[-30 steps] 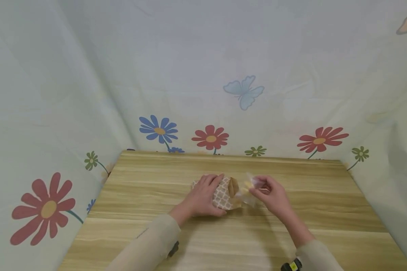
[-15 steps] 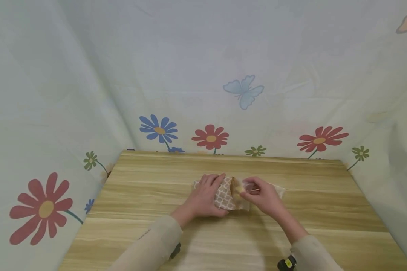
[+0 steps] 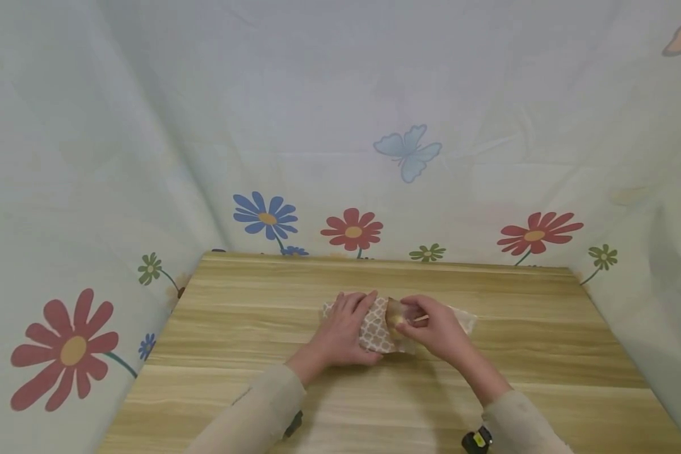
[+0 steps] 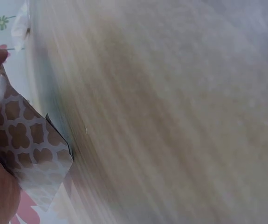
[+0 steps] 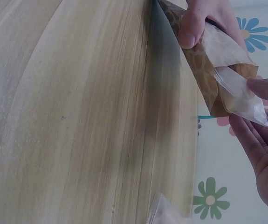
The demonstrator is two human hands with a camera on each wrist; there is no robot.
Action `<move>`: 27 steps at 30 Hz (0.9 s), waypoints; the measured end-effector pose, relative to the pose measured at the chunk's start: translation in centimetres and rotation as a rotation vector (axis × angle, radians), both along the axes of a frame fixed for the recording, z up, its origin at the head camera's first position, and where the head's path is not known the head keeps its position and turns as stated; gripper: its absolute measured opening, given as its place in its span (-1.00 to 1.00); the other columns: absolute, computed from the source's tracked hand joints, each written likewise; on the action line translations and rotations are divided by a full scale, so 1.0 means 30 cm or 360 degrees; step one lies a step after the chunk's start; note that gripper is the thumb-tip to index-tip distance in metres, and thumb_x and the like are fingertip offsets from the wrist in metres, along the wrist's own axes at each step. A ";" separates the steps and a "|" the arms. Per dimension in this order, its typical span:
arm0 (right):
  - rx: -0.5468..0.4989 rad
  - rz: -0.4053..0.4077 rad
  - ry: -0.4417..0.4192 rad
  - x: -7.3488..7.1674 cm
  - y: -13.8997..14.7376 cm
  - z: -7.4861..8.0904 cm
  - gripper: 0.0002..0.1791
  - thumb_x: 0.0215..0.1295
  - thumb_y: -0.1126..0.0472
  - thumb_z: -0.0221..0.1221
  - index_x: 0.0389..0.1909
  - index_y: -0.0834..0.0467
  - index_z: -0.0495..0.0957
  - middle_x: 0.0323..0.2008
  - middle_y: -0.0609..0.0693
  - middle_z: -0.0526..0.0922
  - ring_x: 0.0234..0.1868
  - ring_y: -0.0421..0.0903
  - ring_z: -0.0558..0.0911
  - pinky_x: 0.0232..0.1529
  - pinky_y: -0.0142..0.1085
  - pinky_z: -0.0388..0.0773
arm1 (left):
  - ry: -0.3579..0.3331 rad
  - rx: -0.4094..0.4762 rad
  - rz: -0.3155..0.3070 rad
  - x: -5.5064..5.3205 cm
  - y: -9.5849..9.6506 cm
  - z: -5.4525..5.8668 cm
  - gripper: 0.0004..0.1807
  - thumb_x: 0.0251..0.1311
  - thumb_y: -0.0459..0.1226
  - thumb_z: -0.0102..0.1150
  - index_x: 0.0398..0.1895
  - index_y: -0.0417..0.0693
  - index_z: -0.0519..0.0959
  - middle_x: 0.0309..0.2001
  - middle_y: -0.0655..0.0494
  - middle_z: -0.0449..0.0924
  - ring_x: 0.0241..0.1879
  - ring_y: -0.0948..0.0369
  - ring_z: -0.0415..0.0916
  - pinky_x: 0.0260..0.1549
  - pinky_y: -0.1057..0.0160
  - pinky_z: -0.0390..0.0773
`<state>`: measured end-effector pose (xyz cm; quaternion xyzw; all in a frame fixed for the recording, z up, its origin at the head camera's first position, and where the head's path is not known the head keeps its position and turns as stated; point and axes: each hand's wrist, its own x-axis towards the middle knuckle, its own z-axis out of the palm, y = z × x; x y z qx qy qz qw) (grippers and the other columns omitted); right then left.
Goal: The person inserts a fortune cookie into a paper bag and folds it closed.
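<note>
A brown paper bag [image 3: 376,326] with a white lattice pattern lies on its side on the wooden table, its mouth facing right. My left hand [image 3: 340,337] grips it from above, thumb on the near side and fingers on the far side. Between thumb and fingers my right hand [image 3: 438,329] pinches a clear plastic packet [image 5: 240,93] with something pale yellow in it. That packet is partly inside the bag's mouth in the right wrist view. In the left wrist view the bag's patterned end [image 4: 29,140] shows beside my left palm.
Just right of my right hand, another clear plastic piece [image 3: 464,320] lies on the table [image 3: 522,353]. A white cloth with printed flowers [image 3: 352,233] hangs behind the table's back edge and at both sides.
My right hand has moved left, bringing the clear packet from outside the bag into its mouth. The plastic piece on the table has come into view. My left hand has hardly moved.
</note>
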<state>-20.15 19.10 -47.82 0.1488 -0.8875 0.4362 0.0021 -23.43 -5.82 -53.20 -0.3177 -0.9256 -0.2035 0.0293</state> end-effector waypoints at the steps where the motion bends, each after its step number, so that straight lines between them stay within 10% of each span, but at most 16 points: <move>1: 0.0002 -0.0004 0.0009 0.001 -0.003 0.002 -0.48 0.33 0.23 0.49 0.24 0.27 0.60 -0.04 0.06 0.74 0.00 0.01 0.75 -0.02 -0.25 0.75 | -0.0001 0.0005 0.0000 0.000 0.001 -0.001 0.40 -0.13 0.35 0.52 0.74 0.11 0.00 0.50 0.01 0.25 0.49 0.03 0.21 0.62 -0.17 -0.06; 27: -0.0033 -0.0055 0.0161 -0.001 -0.023 0.051 -0.53 0.35 0.36 0.44 0.24 0.32 0.60 -0.02 0.13 0.79 0.01 0.06 0.79 -0.03 -0.25 0.75 | -0.0046 0.0302 -0.0001 0.009 0.019 -0.013 0.35 -0.15 0.26 0.59 0.71 0.09 0.09 0.49 -0.01 0.24 0.45 0.02 0.23 0.53 -0.15 0.24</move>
